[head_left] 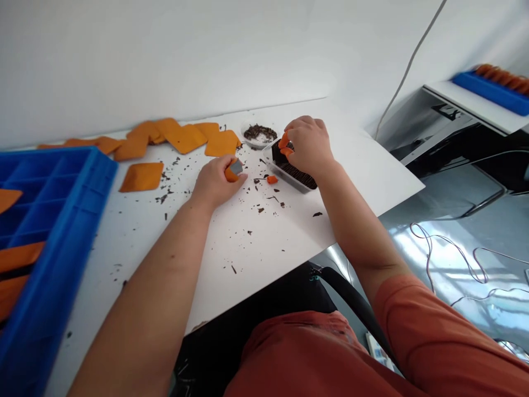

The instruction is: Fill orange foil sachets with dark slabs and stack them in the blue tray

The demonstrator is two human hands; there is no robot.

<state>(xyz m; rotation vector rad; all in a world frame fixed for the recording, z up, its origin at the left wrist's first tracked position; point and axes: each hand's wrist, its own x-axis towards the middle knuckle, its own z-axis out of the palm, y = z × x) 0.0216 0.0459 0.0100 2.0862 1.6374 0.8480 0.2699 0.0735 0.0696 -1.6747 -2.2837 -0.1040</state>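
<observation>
My left hand is closed around a small block with an orange side and a grey face, held just above the white table. Orange covers sit on the fingertips of my right hand. Those fingers pinch at a dark flat piece at the left end of a clear plastic tray. Rows of thin dark pieces fill the tray. Between my hands lies a small orange tube-like piece.
Behind the tray, a clear round dish holds brown scraps. Orange squares line the wall, with one nearer. A blue compartment crate stands at left. Dark crumbs litter the white table. Farther right is a blue box.
</observation>
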